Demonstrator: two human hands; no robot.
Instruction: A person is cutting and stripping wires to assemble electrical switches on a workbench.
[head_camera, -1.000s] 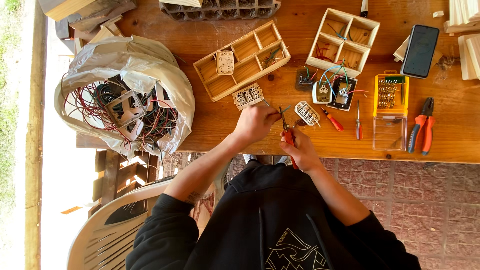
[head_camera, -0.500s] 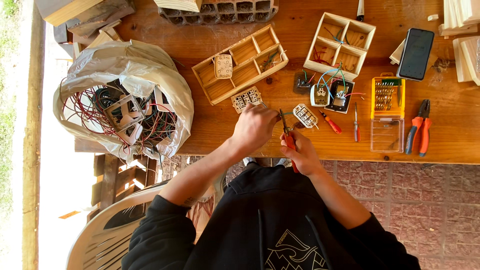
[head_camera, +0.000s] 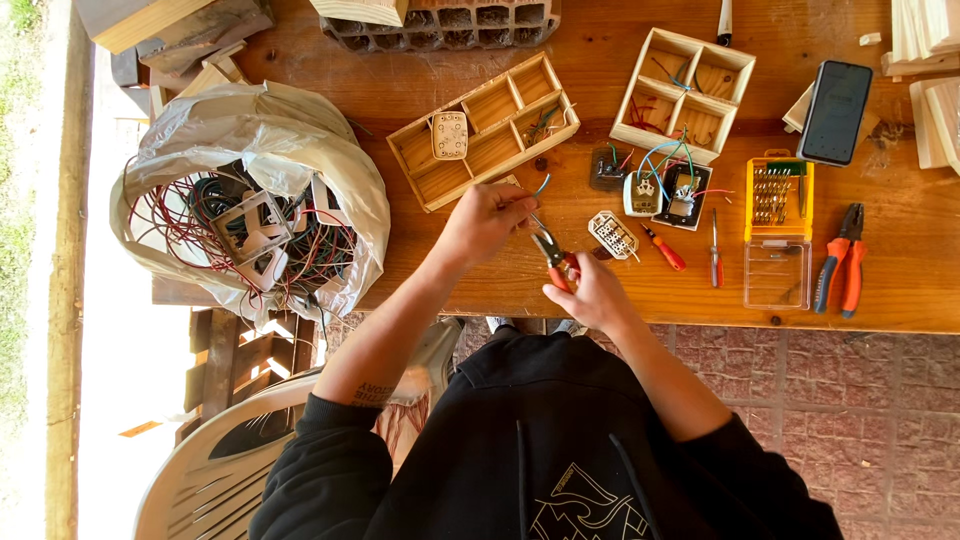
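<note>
Gripping red-handled pliers (head_camera: 553, 255), the right hand (head_camera: 590, 293) is closed around their handles just above the near edge of the desk (head_camera: 900, 290). The left hand (head_camera: 487, 218) is pinched shut on a small part with a short blue wire (head_camera: 541, 186), held at the plier tips. Just right of the hands lie a white switch insert (head_camera: 612, 234), a small red screwdriver (head_camera: 663, 247) and a second screwdriver (head_camera: 714, 250). Beyond them sit 2 wooden compartment trays (head_camera: 487, 125), a wired switch module (head_camera: 645, 190), a yellow bit case (head_camera: 778, 188), orange pliers (head_camera: 840, 258) and a dark phone (head_camera: 836, 98). At far left, a plastic bag (head_camera: 250, 210) holds tangled wires and switch frames.
</note>
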